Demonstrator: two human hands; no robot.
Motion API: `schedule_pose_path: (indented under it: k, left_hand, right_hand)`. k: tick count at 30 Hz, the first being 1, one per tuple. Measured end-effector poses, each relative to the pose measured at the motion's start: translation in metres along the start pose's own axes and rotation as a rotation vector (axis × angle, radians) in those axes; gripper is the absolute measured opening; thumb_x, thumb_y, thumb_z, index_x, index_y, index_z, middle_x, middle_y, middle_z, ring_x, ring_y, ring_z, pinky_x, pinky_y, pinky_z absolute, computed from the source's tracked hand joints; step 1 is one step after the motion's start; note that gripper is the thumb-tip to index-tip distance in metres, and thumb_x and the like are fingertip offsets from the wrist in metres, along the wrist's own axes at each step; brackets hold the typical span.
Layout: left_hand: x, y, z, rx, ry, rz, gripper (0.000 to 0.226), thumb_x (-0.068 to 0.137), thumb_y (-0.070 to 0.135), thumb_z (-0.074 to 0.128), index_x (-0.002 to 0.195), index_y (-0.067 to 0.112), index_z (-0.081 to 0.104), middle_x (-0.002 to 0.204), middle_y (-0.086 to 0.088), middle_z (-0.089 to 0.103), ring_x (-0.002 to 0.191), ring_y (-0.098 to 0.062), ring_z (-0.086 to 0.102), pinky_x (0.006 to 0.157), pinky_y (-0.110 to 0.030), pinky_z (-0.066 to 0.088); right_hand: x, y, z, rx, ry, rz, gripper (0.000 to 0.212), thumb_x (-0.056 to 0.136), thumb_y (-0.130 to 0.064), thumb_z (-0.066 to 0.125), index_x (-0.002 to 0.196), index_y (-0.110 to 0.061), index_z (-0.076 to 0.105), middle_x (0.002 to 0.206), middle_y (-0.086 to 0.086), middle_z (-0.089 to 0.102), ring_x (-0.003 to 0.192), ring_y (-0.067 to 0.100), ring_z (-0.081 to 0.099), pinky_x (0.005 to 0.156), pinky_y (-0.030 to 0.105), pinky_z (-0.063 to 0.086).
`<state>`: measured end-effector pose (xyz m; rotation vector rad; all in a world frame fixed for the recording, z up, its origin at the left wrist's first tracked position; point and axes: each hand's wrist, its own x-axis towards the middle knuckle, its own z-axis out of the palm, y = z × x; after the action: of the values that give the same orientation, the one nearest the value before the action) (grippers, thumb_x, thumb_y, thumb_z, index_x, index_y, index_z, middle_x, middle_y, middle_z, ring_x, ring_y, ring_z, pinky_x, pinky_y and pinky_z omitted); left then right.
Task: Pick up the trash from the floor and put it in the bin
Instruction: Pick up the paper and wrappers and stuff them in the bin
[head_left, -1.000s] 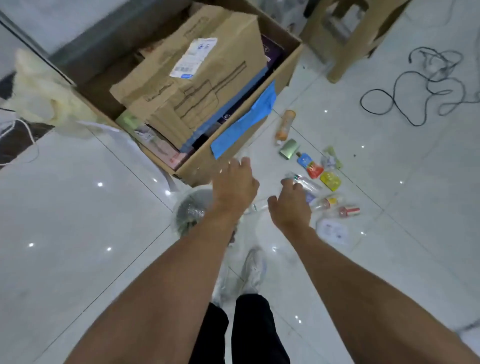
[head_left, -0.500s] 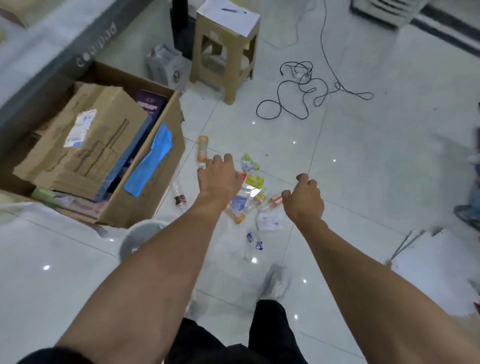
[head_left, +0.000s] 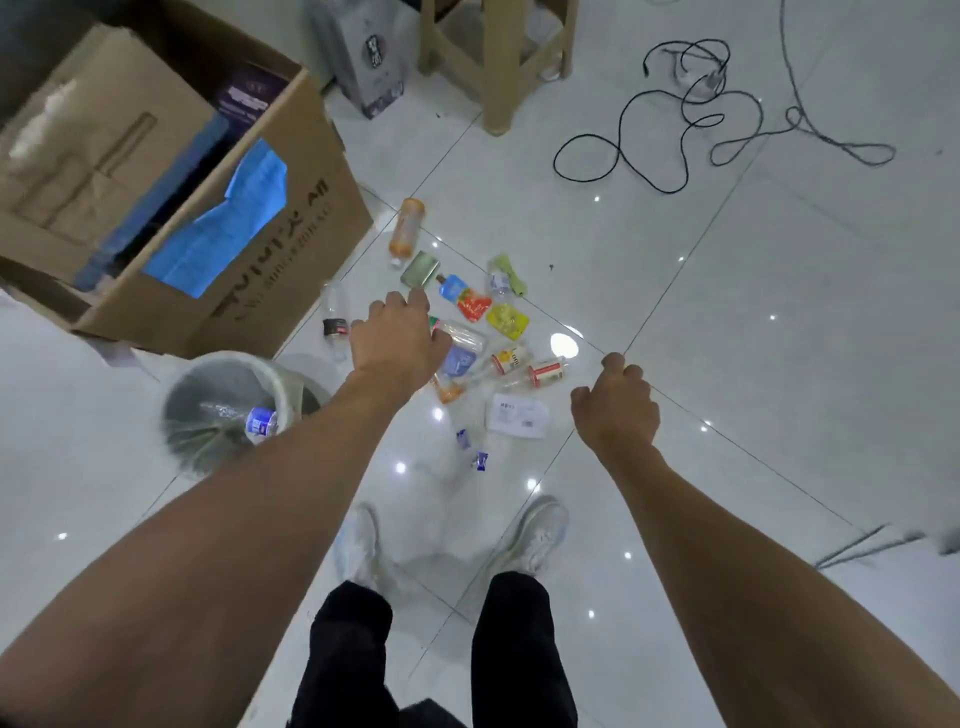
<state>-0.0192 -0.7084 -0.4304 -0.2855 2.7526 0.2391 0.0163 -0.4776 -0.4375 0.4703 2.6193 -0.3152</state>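
Trash lies scattered on the white tiled floor ahead of my feet: an orange bottle (head_left: 407, 226), a green packet (head_left: 420, 268), a red-and-blue pouch (head_left: 465, 299), a yellow pouch (head_left: 507, 321), small red-labelled bottles (head_left: 545, 372), a white packet (head_left: 517, 414) and a clear bottle with a dark label (head_left: 335, 319). A round bin (head_left: 205, 382) lined with a clear bag stands at the left, with a plastic bottle (head_left: 261, 420) inside it. My left hand (head_left: 397, 338) hovers over the trash pile, fingers apart and holding nothing. My right hand (head_left: 615, 402) hangs to the right, fingers curled, holding nothing.
A large cardboard box (head_left: 291, 228) full of flattened cardboard stands behind the bin. A beige stool (head_left: 498, 57) and a grey bag (head_left: 371, 57) stand further back. A black cable (head_left: 670, 135) lies coiled on the floor at the upper right. My shoes (head_left: 535, 535) stand near the trash.
The view has swung from the box and bin toward the trash pile. Both hands have spread apart, the left now over the pile, the right further out to the right.
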Motion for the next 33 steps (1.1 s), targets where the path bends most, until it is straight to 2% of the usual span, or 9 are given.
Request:
schedule_pose_path:
  k: [6,9,13,19,24,27,30,33]
  left_hand:
    - [0.023,-0.001,0.068,0.015,0.020,-0.034,0.041,0.089,0.036,0.051,0.124,0.015,0.050,0.115,-0.011,0.056,0.106,-0.031,0.053,0.074,-0.038,0.039]
    - [0.046,-0.014,0.122,0.050,-0.016,-0.036,0.041,0.090,0.037,0.051,0.124,0.015,0.050,0.116,-0.011,0.055,0.108,-0.031,0.053,0.078,-0.041,0.042]
    - [0.076,-0.041,0.211,0.065,-0.044,-0.056,0.042,0.088,0.037,0.052,0.125,0.016,0.050,0.115,-0.010,0.056,0.106,-0.031,0.054,0.078,-0.040,0.043]
    - [0.093,-0.069,0.378,0.031,-0.200,-0.094,0.044,0.089,0.036,0.054,0.127,0.017,0.047,0.117,-0.009,0.054,0.108,-0.029,0.053,0.078,-0.039,0.044]
    - [0.085,-0.080,0.474,0.069,-0.347,-0.085,0.051,0.090,0.043,0.054,0.132,0.018,0.040,0.120,-0.007,0.050,0.108,-0.026,0.052,0.073,-0.037,0.041]
    - [0.094,-0.078,0.515,0.039,-0.439,-0.113,0.058,0.089,0.049,0.056,0.134,0.016,0.038,0.123,-0.008,0.048,0.111,-0.026,0.050,0.078,-0.038,0.045]
    - [0.107,-0.072,0.550,-0.003,-0.511,-0.152,0.073,0.083,0.057,0.062,0.134,0.013,0.036,0.123,-0.009,0.047,0.113,-0.027,0.048,0.085,-0.040,0.046]
    - [0.114,-0.066,0.581,0.005,-0.558,-0.203,0.085,0.073,0.065,0.067,0.130,0.011,0.036,0.118,-0.009,0.046,0.111,-0.027,0.049,0.082,-0.040,0.043]
  right_hand:
    - [0.051,0.021,0.046,-0.075,-0.050,-0.087,0.044,0.092,-0.024,0.048,0.132,-0.010,0.037,0.121,0.014,0.048,0.110,0.033,0.051,0.084,0.040,0.043]
    - [0.087,0.027,0.090,-0.101,-0.049,-0.109,0.042,0.092,-0.023,0.049,0.131,-0.010,0.038,0.121,0.014,0.049,0.110,0.033,0.051,0.084,0.040,0.043]
    - [0.137,0.039,0.167,-0.142,-0.045,-0.147,0.048,0.092,-0.024,0.050,0.136,-0.011,0.036,0.120,0.014,0.050,0.109,0.033,0.052,0.084,0.040,0.043]
    - [0.187,0.071,0.309,-0.137,-0.141,-0.141,0.047,0.090,-0.026,0.052,0.133,-0.015,0.037,0.118,0.011,0.053,0.104,0.029,0.054,0.083,0.041,0.045]
    - [0.200,0.097,0.389,-0.207,-0.220,-0.142,0.057,0.090,-0.030,0.054,0.139,-0.016,0.030,0.119,0.013,0.053,0.107,0.032,0.053,0.084,0.043,0.044]
    - [0.218,0.100,0.422,-0.206,-0.240,-0.180,0.063,0.089,-0.032,0.055,0.143,-0.019,0.025,0.124,0.013,0.051,0.110,0.033,0.051,0.090,0.047,0.046]
    - [0.241,0.098,0.450,-0.216,-0.247,-0.208,0.070,0.088,-0.035,0.057,0.146,-0.020,0.021,0.130,0.013,0.049,0.115,0.034,0.048,0.093,0.049,0.042]
    - [0.260,0.096,0.473,-0.223,-0.243,-0.234,0.079,0.086,-0.036,0.062,0.148,-0.021,0.016,0.137,0.011,0.043,0.124,0.033,0.043,0.096,0.050,0.039]
